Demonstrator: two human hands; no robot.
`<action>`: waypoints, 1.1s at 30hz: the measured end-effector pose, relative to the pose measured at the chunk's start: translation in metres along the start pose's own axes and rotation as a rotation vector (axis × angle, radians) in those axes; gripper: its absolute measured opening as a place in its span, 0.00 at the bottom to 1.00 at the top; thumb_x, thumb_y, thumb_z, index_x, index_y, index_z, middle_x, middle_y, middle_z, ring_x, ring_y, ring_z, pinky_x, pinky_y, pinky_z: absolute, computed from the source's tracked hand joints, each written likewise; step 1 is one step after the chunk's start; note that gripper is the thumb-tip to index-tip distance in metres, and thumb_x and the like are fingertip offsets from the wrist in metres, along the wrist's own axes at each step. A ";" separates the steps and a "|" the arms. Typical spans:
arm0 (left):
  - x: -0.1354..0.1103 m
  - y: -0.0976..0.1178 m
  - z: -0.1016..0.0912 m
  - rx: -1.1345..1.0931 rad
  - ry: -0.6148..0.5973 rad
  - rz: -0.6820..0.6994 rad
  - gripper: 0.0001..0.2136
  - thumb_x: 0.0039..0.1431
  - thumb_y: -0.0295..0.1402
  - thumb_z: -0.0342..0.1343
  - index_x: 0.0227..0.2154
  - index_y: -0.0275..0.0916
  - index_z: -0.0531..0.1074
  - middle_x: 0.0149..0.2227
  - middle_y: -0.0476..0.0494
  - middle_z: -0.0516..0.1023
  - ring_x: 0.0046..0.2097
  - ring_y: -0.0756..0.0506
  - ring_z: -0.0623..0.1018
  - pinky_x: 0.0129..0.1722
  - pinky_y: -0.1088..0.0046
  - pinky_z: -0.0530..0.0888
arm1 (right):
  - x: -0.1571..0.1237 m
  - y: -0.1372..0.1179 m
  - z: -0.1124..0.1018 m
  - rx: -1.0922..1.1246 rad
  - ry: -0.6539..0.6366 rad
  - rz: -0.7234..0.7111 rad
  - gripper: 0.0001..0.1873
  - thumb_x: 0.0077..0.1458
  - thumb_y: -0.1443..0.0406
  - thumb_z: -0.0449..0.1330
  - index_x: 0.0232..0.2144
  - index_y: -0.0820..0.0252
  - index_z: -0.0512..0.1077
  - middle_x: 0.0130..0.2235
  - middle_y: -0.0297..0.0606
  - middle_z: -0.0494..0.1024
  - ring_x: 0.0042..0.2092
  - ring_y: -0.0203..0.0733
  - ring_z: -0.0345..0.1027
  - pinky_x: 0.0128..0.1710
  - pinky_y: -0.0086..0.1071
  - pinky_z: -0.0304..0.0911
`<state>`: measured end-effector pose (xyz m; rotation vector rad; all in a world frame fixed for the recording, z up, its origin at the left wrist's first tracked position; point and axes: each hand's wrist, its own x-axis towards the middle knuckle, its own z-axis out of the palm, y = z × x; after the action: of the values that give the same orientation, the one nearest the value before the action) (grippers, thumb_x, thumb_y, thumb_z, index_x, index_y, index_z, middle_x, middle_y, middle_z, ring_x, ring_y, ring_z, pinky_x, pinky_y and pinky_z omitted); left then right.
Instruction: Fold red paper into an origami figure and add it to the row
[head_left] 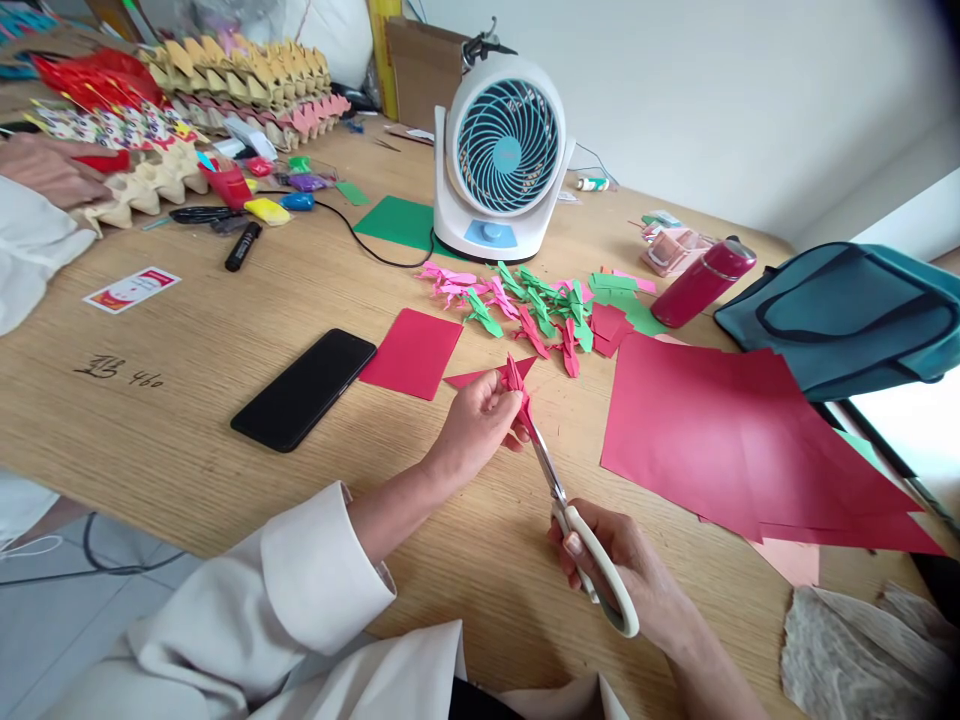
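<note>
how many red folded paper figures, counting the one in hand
3: a red figure in the left hand, by the scissors; two red figures on the table, beside green and pink figures that may hide others. The flat red triangle isn't counted.

handwritten "460" [146, 380] on wooden table [187, 335], printed card [133, 289] (lettering illegible)

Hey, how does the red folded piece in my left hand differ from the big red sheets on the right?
The folded piece is small and narrow; the big sheets are broad. The folded piece is creased into a pointed shape, while the big sheets lie mostly flat. Your left hand holds the folded piece up, with the scissors at its lower end; the big sheets rest on the table, untouched. Both are red.
</note>
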<state>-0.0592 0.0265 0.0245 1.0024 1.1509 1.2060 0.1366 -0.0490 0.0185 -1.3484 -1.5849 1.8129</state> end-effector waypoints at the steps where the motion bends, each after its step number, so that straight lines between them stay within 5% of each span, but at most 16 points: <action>1: 0.000 0.000 0.000 0.002 -0.001 -0.002 0.06 0.55 0.35 0.51 0.29 0.38 0.65 0.22 0.53 0.72 0.21 0.53 0.74 0.17 0.82 0.72 | 0.000 0.000 0.000 -0.002 0.000 -0.002 0.25 0.56 0.45 0.59 0.31 0.62 0.68 0.24 0.33 0.68 0.25 0.33 0.60 0.23 0.27 0.55; 33: 0.002 -0.006 -0.001 -0.018 -0.005 -0.024 0.05 0.57 0.34 0.52 0.30 0.38 0.66 0.23 0.53 0.72 0.22 0.53 0.75 0.18 0.82 0.73 | 0.000 0.008 0.004 -0.034 0.040 -0.038 0.25 0.58 0.44 0.57 0.31 0.61 0.67 0.23 0.31 0.66 0.23 0.32 0.60 0.21 0.26 0.55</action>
<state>-0.0588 0.0280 0.0183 0.9748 1.1433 1.1930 0.1362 -0.0537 0.0107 -1.3518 -1.6170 1.7333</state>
